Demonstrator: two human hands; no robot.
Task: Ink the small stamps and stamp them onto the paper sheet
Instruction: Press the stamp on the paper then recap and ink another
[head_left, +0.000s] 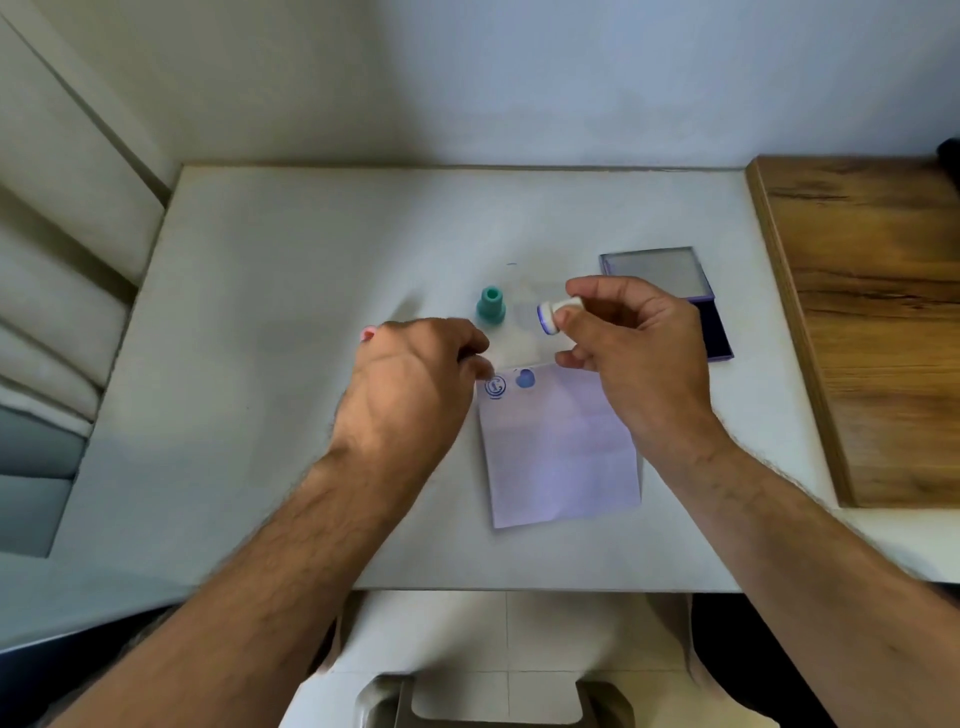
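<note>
A white stamp (555, 316) is pinched in the right hand (631, 353), centre frame, above the paper sheet (558, 457).

The left hand (410, 379), fingers curled, holds a pink stamp (368, 334); a teal stamp (491, 306) stands on the desk (260, 312) beside the open ink pad (714, 322) at right.

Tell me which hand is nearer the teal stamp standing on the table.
Left, narrowly. The left hand has its knuckles just below and left of the teal stamp, apart from it. The right hand is further to its right, pinching a white stamp.
</note>
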